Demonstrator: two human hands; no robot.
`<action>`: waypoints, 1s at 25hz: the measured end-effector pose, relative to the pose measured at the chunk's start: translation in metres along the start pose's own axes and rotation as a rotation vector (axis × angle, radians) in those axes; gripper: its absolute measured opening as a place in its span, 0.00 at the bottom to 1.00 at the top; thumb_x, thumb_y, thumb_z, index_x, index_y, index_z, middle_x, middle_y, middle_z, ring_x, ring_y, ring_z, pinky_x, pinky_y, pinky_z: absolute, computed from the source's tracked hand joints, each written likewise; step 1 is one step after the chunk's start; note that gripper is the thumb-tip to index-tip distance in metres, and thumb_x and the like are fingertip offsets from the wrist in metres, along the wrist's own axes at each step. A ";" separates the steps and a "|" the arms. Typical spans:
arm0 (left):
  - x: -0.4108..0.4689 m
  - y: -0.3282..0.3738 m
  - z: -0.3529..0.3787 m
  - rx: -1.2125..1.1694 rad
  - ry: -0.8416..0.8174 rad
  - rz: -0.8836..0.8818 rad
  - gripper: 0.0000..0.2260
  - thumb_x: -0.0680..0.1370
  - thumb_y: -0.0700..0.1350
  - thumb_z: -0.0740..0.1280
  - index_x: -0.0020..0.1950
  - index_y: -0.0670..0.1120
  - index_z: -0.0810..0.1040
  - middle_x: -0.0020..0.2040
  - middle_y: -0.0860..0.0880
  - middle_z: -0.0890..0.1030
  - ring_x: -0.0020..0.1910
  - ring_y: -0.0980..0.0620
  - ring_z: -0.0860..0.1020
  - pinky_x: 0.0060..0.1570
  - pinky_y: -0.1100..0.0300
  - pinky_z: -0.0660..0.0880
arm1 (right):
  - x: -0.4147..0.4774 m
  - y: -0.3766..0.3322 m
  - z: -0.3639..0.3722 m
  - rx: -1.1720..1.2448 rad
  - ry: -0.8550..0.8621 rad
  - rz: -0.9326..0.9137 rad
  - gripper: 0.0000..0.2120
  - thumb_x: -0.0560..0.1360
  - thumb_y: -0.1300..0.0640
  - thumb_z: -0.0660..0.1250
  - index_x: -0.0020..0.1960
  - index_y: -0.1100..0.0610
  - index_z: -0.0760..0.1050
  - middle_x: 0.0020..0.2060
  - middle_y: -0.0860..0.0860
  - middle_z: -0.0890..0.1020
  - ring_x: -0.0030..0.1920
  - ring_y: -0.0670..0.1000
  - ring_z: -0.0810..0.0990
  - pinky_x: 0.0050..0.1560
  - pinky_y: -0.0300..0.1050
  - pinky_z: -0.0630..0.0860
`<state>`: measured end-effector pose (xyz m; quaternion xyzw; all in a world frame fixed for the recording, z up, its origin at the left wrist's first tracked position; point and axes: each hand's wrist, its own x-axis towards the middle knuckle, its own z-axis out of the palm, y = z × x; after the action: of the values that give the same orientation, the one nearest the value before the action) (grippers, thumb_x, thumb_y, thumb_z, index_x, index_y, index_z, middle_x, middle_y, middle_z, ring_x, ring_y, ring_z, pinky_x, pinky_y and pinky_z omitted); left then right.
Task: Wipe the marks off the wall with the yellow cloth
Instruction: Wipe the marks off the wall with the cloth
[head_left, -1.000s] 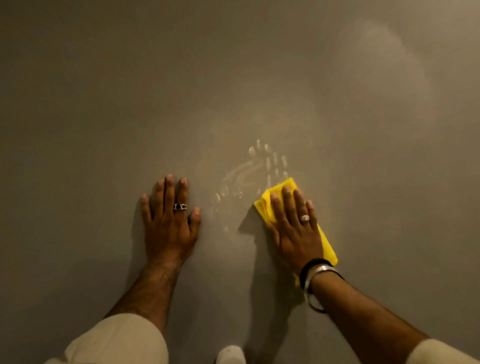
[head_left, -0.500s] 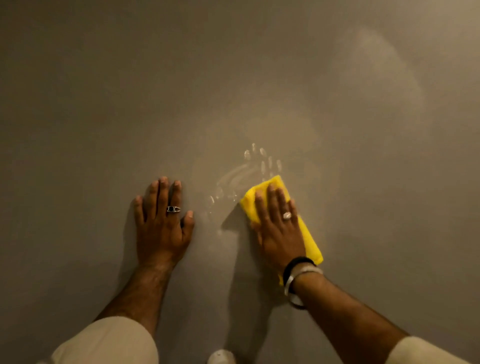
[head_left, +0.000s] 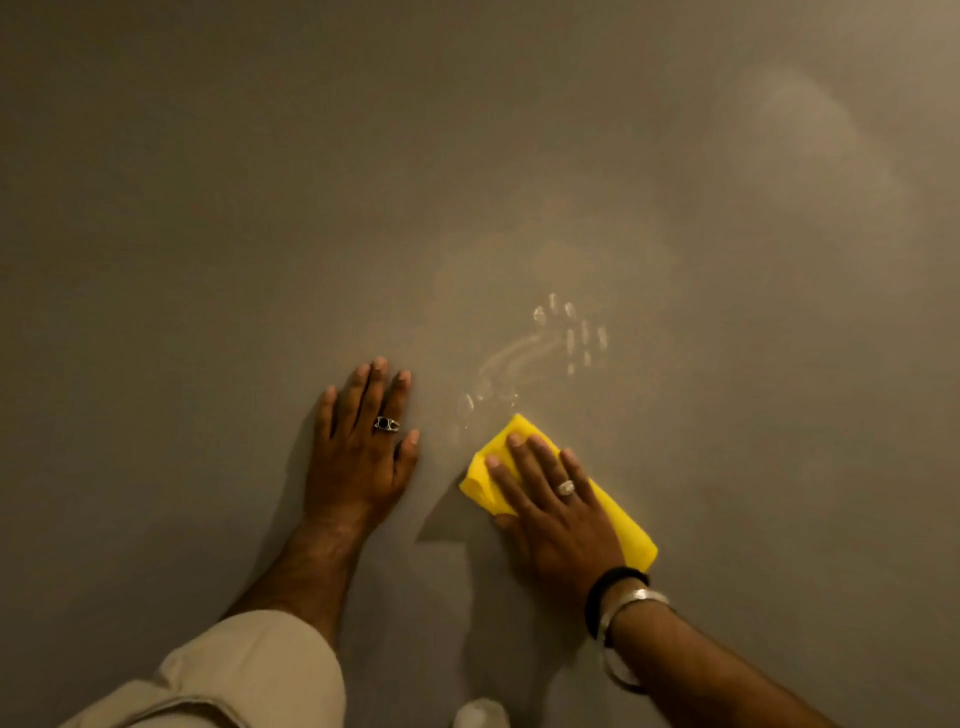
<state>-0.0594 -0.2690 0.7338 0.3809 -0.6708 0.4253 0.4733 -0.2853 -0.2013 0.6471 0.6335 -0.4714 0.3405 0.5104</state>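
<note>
1. The smooth, matte grey wall (head_left: 208, 208) bears pale smeared marks (head_left: 540, 353) at centre.
2. The right hand (head_left: 556, 509) lies flat, fingers spread, pressing the folded yellow cloth (head_left: 623, 525) just below the marks.
3. The left hand (head_left: 358, 457) rests open on the wall.
4. A pale object (head_left: 480, 714) is cut off at the bottom edge.

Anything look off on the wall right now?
Only the marks: pale fingerprint-like smudges and a streak on the wall, just above the yellow cloth under the right hand. A faint lighter patch shows at upper right.
</note>
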 end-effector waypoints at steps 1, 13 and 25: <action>0.000 -0.007 0.000 0.004 -0.007 0.041 0.29 0.77 0.55 0.53 0.78 0.48 0.57 0.78 0.44 0.60 0.77 0.45 0.56 0.74 0.42 0.54 | 0.014 0.006 -0.003 -0.006 0.012 0.058 0.26 0.80 0.47 0.53 0.76 0.51 0.56 0.76 0.55 0.57 0.76 0.57 0.52 0.71 0.60 0.58; -0.005 -0.013 -0.002 -0.002 0.014 0.040 0.34 0.73 0.58 0.59 0.77 0.48 0.59 0.77 0.43 0.61 0.77 0.44 0.57 0.74 0.41 0.54 | 0.095 0.009 -0.015 0.018 0.064 0.245 0.27 0.80 0.45 0.51 0.76 0.51 0.53 0.77 0.56 0.53 0.76 0.57 0.49 0.73 0.59 0.51; -0.005 -0.012 -0.006 0.010 -0.017 0.023 0.34 0.72 0.58 0.59 0.77 0.48 0.59 0.78 0.44 0.61 0.77 0.45 0.57 0.74 0.41 0.55 | 0.067 0.030 -0.016 -0.034 0.003 0.132 0.26 0.80 0.44 0.49 0.76 0.51 0.53 0.77 0.57 0.54 0.77 0.57 0.49 0.73 0.59 0.52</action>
<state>-0.0450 -0.2676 0.7326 0.3791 -0.6769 0.4311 0.4608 -0.2907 -0.2039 0.7222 0.5919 -0.5171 0.3661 0.4983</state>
